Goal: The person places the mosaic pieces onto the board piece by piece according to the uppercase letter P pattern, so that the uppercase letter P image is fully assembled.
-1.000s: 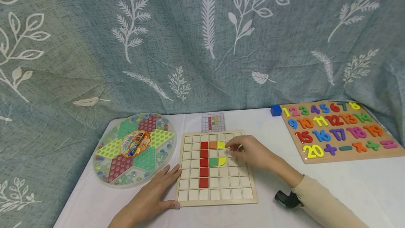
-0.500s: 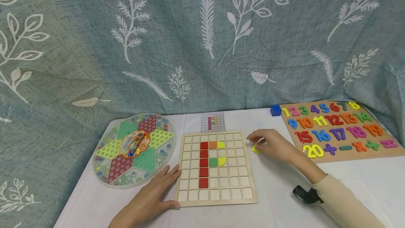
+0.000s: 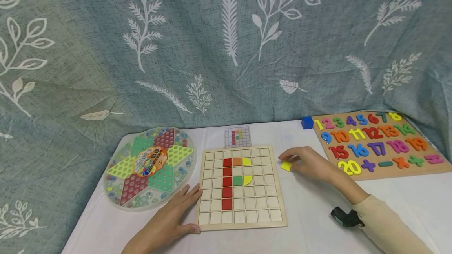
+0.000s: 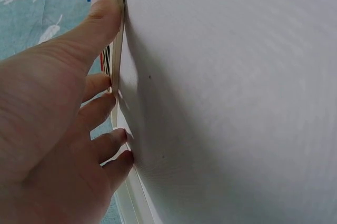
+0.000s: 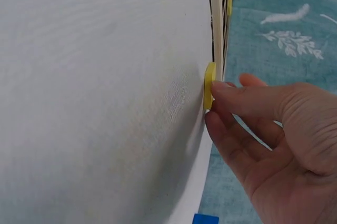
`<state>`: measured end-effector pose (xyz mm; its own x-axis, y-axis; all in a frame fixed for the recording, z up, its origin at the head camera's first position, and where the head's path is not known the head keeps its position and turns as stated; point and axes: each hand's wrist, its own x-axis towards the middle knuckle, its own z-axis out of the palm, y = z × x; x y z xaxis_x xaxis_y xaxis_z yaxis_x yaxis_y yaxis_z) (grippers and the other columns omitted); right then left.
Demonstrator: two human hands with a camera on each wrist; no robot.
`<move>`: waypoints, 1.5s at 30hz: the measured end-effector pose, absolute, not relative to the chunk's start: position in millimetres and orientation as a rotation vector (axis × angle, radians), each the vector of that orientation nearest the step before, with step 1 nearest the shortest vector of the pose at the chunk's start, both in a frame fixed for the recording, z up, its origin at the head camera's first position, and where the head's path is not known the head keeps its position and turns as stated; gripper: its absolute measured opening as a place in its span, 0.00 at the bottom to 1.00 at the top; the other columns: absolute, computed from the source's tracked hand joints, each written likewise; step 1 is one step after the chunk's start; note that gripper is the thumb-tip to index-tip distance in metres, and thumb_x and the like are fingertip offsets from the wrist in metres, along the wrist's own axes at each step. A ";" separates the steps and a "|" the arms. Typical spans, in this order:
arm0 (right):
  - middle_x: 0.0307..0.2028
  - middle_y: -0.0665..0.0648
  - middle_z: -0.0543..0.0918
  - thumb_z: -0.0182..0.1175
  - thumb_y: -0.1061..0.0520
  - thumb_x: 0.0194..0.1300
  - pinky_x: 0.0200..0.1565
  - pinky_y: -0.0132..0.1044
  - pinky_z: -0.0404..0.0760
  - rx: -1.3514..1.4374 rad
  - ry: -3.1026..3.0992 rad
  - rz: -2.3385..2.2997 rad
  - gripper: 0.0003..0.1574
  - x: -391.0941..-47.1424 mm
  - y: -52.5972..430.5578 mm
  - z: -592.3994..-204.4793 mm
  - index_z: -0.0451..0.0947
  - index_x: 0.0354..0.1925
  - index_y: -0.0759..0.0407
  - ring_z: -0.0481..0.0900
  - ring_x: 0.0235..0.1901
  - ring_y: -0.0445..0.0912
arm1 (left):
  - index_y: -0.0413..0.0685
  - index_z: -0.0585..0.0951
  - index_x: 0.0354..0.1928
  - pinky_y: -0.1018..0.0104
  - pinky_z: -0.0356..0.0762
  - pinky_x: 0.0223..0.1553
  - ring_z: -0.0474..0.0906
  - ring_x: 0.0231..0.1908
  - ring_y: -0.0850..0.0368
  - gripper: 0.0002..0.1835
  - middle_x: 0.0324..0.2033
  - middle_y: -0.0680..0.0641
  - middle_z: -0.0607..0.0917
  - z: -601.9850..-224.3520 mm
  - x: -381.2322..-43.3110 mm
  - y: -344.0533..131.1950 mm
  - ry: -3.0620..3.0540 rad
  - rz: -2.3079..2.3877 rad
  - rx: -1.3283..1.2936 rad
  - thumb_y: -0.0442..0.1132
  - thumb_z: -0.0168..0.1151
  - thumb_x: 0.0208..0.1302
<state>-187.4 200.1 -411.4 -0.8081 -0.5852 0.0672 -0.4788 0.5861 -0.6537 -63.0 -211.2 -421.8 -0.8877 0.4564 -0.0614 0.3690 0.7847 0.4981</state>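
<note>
My left hand (image 3: 169, 216) rests at the left edge of a wooden grid board (image 3: 261, 225), fingers stretched along it, thumb on its near corner. In the left wrist view the thumb (image 4: 102, 8) lies against the board's side. On the board are a column of red square tiles (image 3: 227, 181), an orange tile (image 3: 237, 161), a green tile (image 3: 238, 180) and two yellow rounded tiles (image 3: 248, 180). To the right of the board, my right hand (image 3: 308, 164) pinches a yellow tile (image 3: 286, 166) low over the white tabletop. The right wrist view shows the thumb against this tile (image 5: 209, 84).
A small pattern card (image 3: 237, 136) lies behind the board. At left sits a round Chinese checkers set (image 3: 150, 167) with marbles. A number puzzle board (image 3: 385, 173) and a blue cube (image 3: 307, 123) are at the right. A patterned curtain (image 3: 197, 42) hangs behind.
My right hand has moved right, off the board to the tabletop beside it, where the yellow tile now shows more fully at its fingertips. My left hand has stayed in place.
</note>
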 end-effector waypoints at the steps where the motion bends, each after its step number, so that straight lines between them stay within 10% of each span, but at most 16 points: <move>1: 0.49 0.57 0.85 0.64 0.73 0.58 0.51 0.44 0.82 -0.901 2.655 -1.021 0.22 -187.8 199.7 -411.8 0.81 0.52 0.64 0.82 0.49 0.53 | 0.46 0.66 0.72 0.37 0.56 0.67 0.51 0.73 0.36 0.52 0.73 0.47 0.62 -421.9 -63.1 -211.1 2.795 0.727 0.651 0.67 0.65 0.48; 45: 0.34 0.50 0.84 0.66 0.71 0.58 0.40 0.35 0.84 -0.987 2.692 -1.051 0.15 -196.3 183.7 -397.9 0.83 0.46 0.66 0.80 0.36 0.42 | 0.47 0.66 0.72 0.37 0.57 0.67 0.52 0.72 0.36 0.52 0.73 0.48 0.62 -421.4 -61.6 -211.3 2.819 0.713 0.671 0.68 0.64 0.48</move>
<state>-196.3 183.7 -397.9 -0.7875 -0.5990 0.1451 -0.5389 0.5550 -0.6337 -61.6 -211.3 -421.4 -0.8871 0.4598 -0.0411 0.3849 0.7858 0.4841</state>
